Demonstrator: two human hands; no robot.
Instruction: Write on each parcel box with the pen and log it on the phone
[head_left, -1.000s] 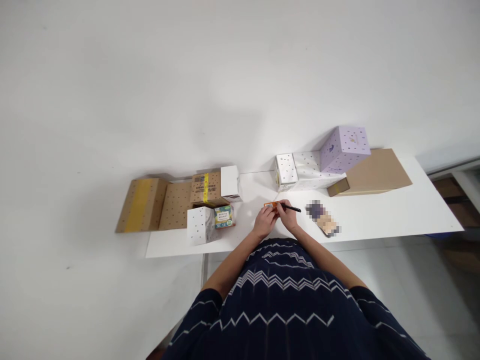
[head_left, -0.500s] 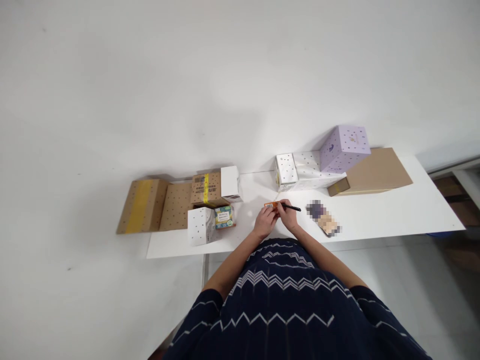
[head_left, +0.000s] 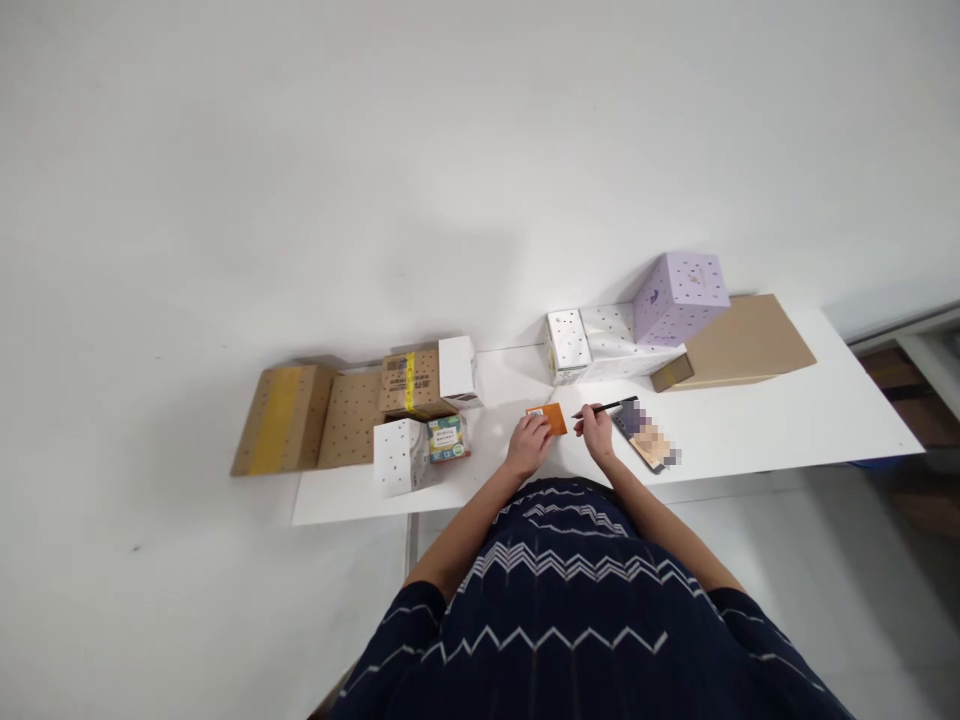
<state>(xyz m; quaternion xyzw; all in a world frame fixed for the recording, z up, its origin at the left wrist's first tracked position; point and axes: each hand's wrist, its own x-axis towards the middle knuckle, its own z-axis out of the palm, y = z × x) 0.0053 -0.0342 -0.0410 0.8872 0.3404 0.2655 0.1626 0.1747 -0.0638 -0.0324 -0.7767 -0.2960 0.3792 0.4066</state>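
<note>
My left hand has its fingers closed over the left part of a small orange box, which carries a white label at its upper left. To the right of the box, my right hand grips a slim black pen in a pinch. The pen's tip points left and is apart from the box. Just right of the pen, a phone lies on the white table, its surface pixelated.
Cardboard boxes, white boxes and a teal-and-yellow carton stand at the left. At the back right are a dotted white box, a purple box, a small brown box and a large cardboard box. A wall lies behind the table.
My right hand has moved right with the pen, away from the orange box. More of the box now shows. My left hand stays at it.
</note>
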